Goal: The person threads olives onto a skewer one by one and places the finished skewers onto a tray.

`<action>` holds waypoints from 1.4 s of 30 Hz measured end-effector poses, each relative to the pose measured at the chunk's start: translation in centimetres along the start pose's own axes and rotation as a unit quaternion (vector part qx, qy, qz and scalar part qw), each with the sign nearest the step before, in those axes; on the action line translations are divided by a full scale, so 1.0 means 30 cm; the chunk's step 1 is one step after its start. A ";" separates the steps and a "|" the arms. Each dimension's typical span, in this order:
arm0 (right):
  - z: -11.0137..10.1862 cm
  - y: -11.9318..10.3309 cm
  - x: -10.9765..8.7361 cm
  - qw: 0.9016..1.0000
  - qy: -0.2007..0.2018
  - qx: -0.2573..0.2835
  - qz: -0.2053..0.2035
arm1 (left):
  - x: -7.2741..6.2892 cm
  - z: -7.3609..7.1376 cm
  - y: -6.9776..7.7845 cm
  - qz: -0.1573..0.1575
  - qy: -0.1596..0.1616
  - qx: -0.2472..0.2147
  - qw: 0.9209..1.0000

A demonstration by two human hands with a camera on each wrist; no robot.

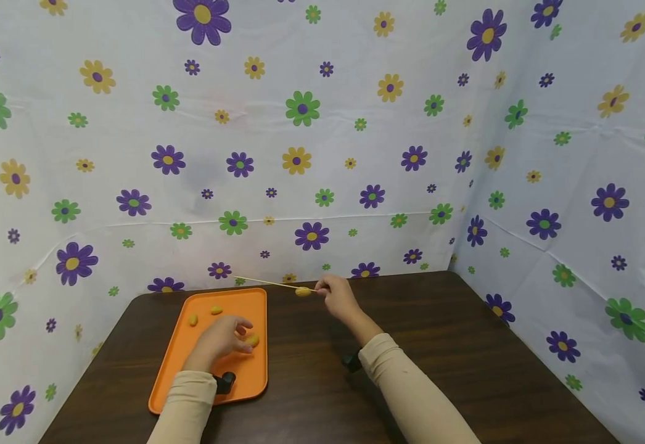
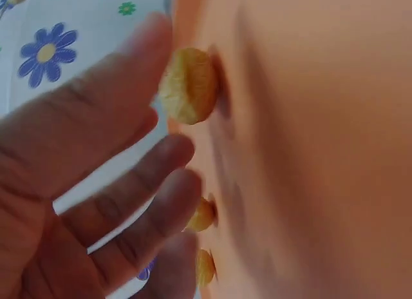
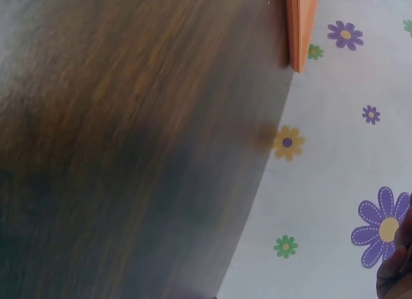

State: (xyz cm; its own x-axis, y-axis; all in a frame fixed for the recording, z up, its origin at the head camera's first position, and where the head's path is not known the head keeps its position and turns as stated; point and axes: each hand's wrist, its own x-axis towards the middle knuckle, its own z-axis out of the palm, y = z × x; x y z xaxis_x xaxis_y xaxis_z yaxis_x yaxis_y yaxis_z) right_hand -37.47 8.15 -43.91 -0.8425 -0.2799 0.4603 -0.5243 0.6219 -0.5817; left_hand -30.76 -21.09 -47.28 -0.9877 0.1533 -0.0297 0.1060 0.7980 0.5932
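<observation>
- Our left hand (image 1: 221, 338) is over the orange tray (image 1: 245, 302), with its fingers loosely bent and nothing held in them.
- The near yellow bit (image 2: 190, 86) sits on the tray, right by our left thumb and fingers. We can't tell if they touch it.
- Our right hand (image 1: 338, 297) is pinching one end of a thin yellow stick (image 1: 261, 282), up above the dark counter (image 1: 311, 370).
- The stick's bare end points left, toward the back of the tray. The stick yellow bit (image 1: 303, 291) is just beside our right fingers, and it looks poked through, but it's too small to be sure.
- A left yellow bit (image 1: 193, 320) and a back yellow bit (image 1: 216, 310) lie on the tray, behind our left hand.
- We think we're at the step of getting the second bit for the stick: one looks on, three lie on the tray.
- The next move seems to call for pinching the near yellow bit, lifting it, and lining it up with the bare tip, while our right hand holds the stick steady.
</observation>
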 end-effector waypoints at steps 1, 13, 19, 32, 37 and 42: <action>-0.001 0.002 -0.001 1.000 0.000 -0.001 0.001 | 0.002 0.007 0.004 0.009 -0.002 0.010 1.000; -0.009 0.017 -0.004 1.000 -0.016 -0.007 0.009 | 0.014 0.047 0.014 0.040 0.023 0.059 0.997; -0.019 0.026 -0.008 1.000 -0.028 -0.005 0.014 | 0.021 0.022 0.001 0.048 0.060 -0.019 0.997; -0.063 0.102 -0.036 0.999 -0.041 -0.009 0.022 | 0.004 -0.033 0.002 0.078 0.148 -0.068 0.984; -0.075 0.114 -0.048 0.999 -0.043 -0.007 0.027 | 0.003 -0.034 -0.005 0.094 0.156 -0.079 0.980; -0.072 0.119 -0.054 0.999 -0.048 -0.008 0.020 | 0.007 -0.028 -0.006 0.081 0.153 -0.121 0.978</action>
State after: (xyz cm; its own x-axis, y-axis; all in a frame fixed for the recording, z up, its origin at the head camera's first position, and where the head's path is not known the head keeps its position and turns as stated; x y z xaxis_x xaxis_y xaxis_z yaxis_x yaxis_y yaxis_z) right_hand -37.72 12.41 -45.28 -0.8711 -0.3235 0.3695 -0.4887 0.6456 -0.5869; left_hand -31.08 -21.71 -46.72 -0.9522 0.0565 0.3003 0.2709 0.6108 0.7440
